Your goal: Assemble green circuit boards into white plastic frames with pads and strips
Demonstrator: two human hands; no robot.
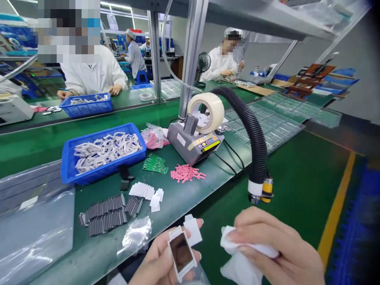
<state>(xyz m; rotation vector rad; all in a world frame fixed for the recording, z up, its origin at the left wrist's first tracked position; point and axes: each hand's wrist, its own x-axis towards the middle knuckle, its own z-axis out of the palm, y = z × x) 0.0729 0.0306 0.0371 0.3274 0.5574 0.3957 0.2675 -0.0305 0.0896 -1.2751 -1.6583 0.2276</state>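
Observation:
My left hand [160, 257] is closed around a small screen in a white plastic frame [181, 253], its dark glossy face turned up toward me. A white rectangular piece [192, 230] with a tab sticks out above the frame, by my fingertips; whether it is joined to the frame I cannot tell. To the right, my right hand [276, 241] pinches a crumpled white wiping cloth [243, 261], held apart from the screen. Both hands are in front of the bench edge. Above my right hand hangs the nozzle of a black flexible hose [255, 186].
On the bench [178, 202] stand a blue bin [67, 166] of white frames and a tape dispenser [192, 142]. Near them lie green circuit boards [156, 163], pink strips [187, 173], dark grey pieces [103, 213], white pieces [141, 190] and clear plastic [136, 233]. Co-workers sit opposite.

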